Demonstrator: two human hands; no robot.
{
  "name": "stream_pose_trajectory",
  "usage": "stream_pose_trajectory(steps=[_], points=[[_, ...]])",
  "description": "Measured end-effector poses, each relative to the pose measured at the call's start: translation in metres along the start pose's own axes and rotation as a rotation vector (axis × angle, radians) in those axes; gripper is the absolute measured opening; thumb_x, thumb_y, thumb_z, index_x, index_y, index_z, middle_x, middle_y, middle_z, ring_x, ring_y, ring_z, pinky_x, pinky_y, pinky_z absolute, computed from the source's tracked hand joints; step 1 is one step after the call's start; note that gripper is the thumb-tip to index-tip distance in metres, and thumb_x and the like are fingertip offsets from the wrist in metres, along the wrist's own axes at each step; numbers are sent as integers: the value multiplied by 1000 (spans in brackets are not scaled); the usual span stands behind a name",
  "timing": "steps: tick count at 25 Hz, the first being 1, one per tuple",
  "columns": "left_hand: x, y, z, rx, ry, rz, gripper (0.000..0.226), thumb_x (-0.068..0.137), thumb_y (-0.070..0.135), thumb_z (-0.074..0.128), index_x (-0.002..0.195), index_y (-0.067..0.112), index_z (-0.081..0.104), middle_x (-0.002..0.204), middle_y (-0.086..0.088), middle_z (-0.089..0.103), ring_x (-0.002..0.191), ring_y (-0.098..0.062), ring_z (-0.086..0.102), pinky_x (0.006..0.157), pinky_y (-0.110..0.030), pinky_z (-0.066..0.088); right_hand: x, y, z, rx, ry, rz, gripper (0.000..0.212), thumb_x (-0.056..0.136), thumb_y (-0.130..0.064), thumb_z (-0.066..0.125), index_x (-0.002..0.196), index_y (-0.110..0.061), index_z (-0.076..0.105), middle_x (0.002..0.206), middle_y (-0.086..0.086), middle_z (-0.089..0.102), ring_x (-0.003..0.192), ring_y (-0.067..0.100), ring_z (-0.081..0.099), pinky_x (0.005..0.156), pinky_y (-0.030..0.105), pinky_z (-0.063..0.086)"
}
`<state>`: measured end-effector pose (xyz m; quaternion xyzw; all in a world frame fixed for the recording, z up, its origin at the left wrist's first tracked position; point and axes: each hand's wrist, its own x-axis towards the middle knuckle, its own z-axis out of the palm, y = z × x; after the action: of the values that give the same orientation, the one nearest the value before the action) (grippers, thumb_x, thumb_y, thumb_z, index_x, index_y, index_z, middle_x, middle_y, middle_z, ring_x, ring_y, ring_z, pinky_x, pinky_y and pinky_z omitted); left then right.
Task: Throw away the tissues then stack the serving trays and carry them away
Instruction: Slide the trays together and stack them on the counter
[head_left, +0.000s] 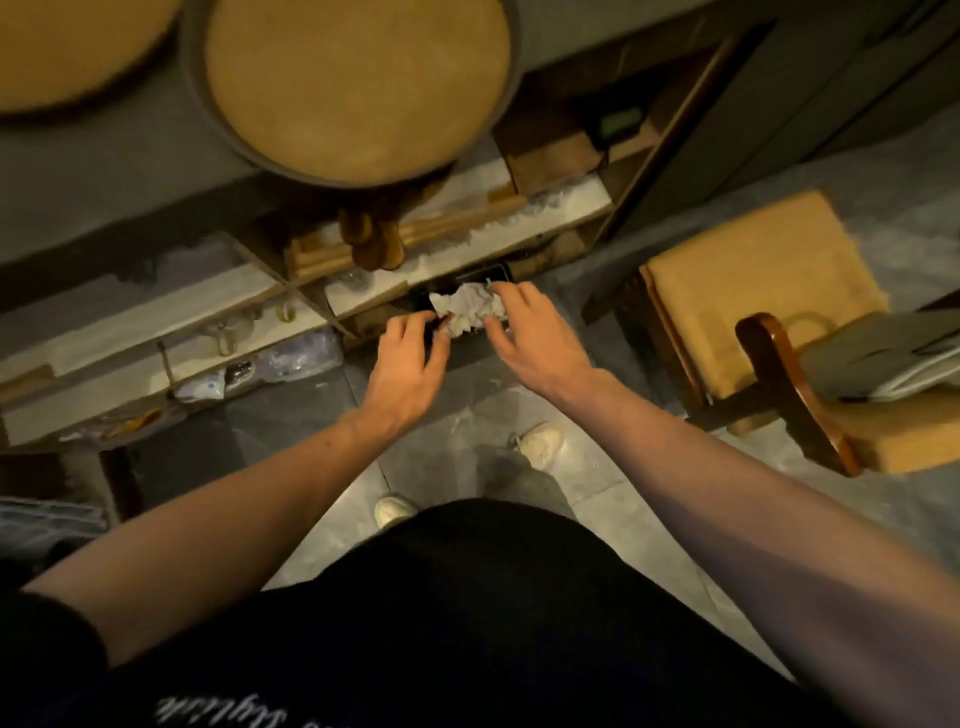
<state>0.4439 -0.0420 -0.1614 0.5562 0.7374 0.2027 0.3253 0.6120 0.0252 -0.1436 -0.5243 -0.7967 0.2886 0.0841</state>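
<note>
A crumpled wad of white tissues (470, 307) sits over a black bin (470, 276) on the floor under the shelving. My left hand (410, 364) pinches the wad's lower left edge. My right hand (530, 338) grips its right side with the fingertips on top. Whether the wad rests in the bin or is held just above it is unclear. Two round brown serving trays lie on the grey counter above: one (358, 88) juts over the counter's edge, the other (67, 47) is cut off at the top left.
Open shelves (156, 322) below the counter hold glasses, plastic bags and wooden items. A wooden chair with a tan cushion (753, 280) stands to the right of the bin. The floor (332, 415) is grey tile, and my shoes (540, 441) are close behind the bin.
</note>
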Motion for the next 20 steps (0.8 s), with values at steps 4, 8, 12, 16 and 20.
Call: stream_pose_trajectory(steps=[4,8,12,16,20], points=[[-37,-16,-70,58,88,148,44,98,37,42,134,11,47,127,-11,48,117,-29,48,100,-40,40,-9,-67,-4,-113,41,-121,42,98,-31,47,135,-11,45,128,13,50,116,33,49,90,44,46],[-51,-27,-142,118,208,264,46,97,39,43,134,11,48,127,-11,49,117,-28,49,100,-37,41,0,-134,-16,-179,151,-234,43,96,-32,51,132,-9,47,123,15,53,110,34,52,88,44,47],[-45,-26,-192,171,305,282,51,96,42,41,139,14,43,134,-12,45,123,-27,45,101,-39,43,21,-177,-36,-194,258,-275,46,95,-33,50,134,-9,46,123,15,52,109,32,51,86,44,48],[-18,-12,-219,187,372,304,53,97,44,39,140,14,40,138,-14,44,127,-27,42,103,-42,41,51,-194,-62,-221,359,-293,49,96,-36,50,137,-11,45,127,15,50,112,32,50,88,43,48],[27,7,-230,189,414,271,54,97,46,39,141,15,37,139,-16,41,127,-30,41,103,-43,41,98,-185,-89,-216,396,-322,52,95,-39,49,139,-12,41,130,15,48,116,30,48,91,42,47]])
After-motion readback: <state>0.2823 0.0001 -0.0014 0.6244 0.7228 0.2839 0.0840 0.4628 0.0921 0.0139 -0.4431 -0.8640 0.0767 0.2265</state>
